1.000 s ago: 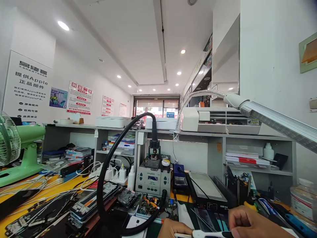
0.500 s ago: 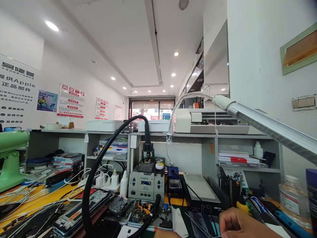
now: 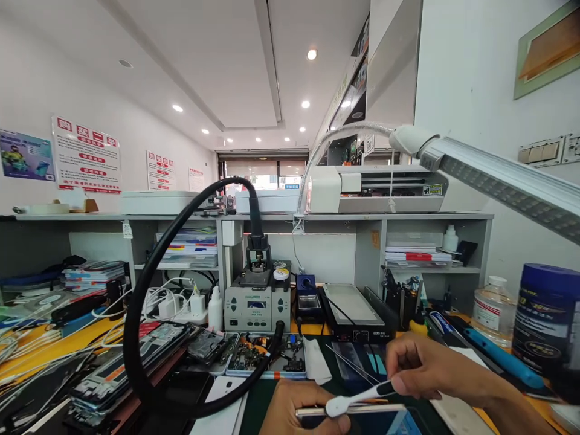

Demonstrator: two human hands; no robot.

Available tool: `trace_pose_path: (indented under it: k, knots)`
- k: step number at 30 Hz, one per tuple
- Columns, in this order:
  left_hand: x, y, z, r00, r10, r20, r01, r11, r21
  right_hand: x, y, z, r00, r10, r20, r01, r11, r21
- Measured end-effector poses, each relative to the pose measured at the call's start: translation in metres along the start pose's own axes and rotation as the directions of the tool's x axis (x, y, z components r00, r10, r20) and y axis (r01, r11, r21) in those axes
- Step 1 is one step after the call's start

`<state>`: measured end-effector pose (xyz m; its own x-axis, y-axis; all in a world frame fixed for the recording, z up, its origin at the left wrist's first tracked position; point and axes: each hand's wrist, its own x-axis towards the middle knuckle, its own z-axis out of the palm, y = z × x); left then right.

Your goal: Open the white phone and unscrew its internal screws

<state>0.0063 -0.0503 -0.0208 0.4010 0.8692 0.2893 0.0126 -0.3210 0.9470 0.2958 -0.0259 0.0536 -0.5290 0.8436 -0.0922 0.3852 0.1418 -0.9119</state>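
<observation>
My right hand (image 3: 426, 368) pinches a slim tool with a dark grip and a white tip (image 3: 351, 402), fingers closed round it. The white tip rests on the upper edge of a thin flat device, apparently a phone (image 3: 357, 417), at the bottom of the view. My left hand (image 3: 306, 411) grips that device from the left side, fingers wrapped around its edge. Both hands sit over a dark work mat (image 3: 353, 368) near the bench's front.
A hot-air station (image 3: 257, 307) with a thick black hose (image 3: 136, 338) stands behind. Opened phones (image 3: 131, 368) and a parts tray (image 3: 267, 356) lie left. A heating plate (image 3: 357, 314), a lamp arm (image 3: 498, 181), a blue can (image 3: 544, 320) and a bottle (image 3: 492, 311) are right.
The view has tilted down and swung right, bringing both hands and the device into sight. The green fan has left the view at left; the blue can has come in at right.
</observation>
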Motion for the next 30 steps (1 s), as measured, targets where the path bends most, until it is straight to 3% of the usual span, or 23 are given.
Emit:
trace_pose_path:
  k: [10, 16, 22, 30]
  knots:
    - [-0.002, 0.006, 0.001, 1.000, 0.005, 0.020, -0.006, 0.999, 0.044, -0.002, 0.003, -0.004, 1.000, -0.027, -0.015, 0.027, 0.999, -0.034]
    - [-0.003, 0.012, 0.000, 0.999, 0.018, 0.045, -0.020, 0.999, 0.029, -0.001, -0.001, -0.001, 1.000, 0.016, -0.009, -0.017, 0.999, -0.051]
    - [-0.007, -0.002, -0.002, 0.998, -0.048, -0.037, 0.053, 0.988, 0.148, 0.000, 0.001, -0.003, 0.999, 0.016, -0.038, -0.017, 1.000, -0.014]
    - [-0.005, -0.003, -0.001, 1.000, 0.001, -0.015, 0.001, 0.987, 0.159, -0.002, 0.004, -0.004, 1.000, 0.024, -0.020, -0.023, 1.000, 0.002]
